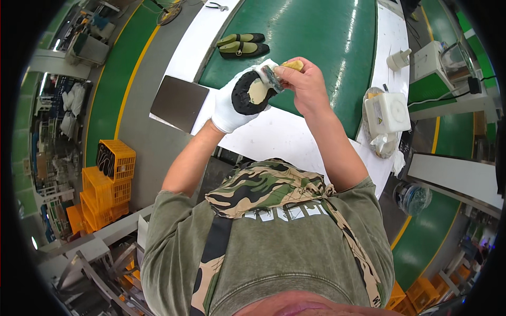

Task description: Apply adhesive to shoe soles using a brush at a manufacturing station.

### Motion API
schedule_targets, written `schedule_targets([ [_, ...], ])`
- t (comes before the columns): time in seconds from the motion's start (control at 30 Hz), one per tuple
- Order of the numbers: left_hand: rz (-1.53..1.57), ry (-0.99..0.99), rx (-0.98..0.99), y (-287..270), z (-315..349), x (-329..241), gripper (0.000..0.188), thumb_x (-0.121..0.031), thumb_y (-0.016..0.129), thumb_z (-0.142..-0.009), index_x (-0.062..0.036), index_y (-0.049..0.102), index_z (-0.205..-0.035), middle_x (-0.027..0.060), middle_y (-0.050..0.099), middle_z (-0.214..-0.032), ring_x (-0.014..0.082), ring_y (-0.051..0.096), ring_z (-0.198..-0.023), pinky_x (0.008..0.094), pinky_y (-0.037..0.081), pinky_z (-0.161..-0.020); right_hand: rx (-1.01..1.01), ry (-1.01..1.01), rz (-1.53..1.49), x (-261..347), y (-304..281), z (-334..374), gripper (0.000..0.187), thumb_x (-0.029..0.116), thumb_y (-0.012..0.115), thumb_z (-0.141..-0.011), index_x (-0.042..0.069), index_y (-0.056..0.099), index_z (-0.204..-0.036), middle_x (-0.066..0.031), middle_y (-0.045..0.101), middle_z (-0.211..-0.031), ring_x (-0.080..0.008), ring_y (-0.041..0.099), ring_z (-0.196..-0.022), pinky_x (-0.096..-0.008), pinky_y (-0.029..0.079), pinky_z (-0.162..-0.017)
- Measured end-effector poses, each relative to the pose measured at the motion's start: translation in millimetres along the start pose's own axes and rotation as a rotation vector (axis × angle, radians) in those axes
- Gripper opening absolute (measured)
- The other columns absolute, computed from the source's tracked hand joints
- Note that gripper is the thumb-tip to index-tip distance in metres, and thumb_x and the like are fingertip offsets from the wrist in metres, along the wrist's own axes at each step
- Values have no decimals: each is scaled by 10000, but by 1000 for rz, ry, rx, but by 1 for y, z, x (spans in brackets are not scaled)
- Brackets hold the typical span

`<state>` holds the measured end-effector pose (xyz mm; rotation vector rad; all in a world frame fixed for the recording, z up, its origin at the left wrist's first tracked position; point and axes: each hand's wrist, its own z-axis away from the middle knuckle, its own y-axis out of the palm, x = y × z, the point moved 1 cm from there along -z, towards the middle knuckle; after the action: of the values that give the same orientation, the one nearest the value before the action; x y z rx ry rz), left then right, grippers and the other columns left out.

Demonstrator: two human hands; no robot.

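In my gloved left hand (223, 111) is a black shoe (241, 100), held with its underside toward me. A pale beige oval shows in the middle, ringed by the black edge. My bare right hand (307, 88) pinches a brush with a yellowish handle (293, 65). Its dark, worn bristle end (272, 78) lies against the tip of the shoe; the exact contact is partly hidden by white glove fingers. Beyond my hands, a pair of black shoes with olive-green insides (243, 49) stands on the green belt (311, 31), the nearer one with a buckle.
A dark square plate (180, 103) lies on the white table edge at left. On the right ledge are a white square container (387, 113) in a plastic-covered tray and a white bottle (398, 60). Pliers (216, 6) lie far left. Orange crates (108, 184) are stacked on the floor.
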<state>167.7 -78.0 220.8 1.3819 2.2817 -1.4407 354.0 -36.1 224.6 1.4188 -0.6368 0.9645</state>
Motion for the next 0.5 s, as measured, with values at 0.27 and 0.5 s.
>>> schedule_targets([
  [0.27, 115, -100, -107, 6, 10, -25, 730, -71, 887, -587, -13, 574, -1243, 142, 636, -1166, 276, 646, -1035, 335, 515, -907, 42, 11, 183, -18, -39, -3, 147, 101, 738, -821, 64, 609, -881, -22, 629, -780, -109, 589, -664, -266, 486, -610],
  [0.5, 140, -266, -98, 15, 22, -37, 726, -84, 890, -592, -26, 572, -1241, 118, 640, -1157, 236, 650, -1006, 326, 522, -899, 67, 30, 111, 1, -20, 17, 194, 91, 772, -769, 43, 590, -816, -32, 615, -750, -92, 545, -639, -240, 432, -581],
])
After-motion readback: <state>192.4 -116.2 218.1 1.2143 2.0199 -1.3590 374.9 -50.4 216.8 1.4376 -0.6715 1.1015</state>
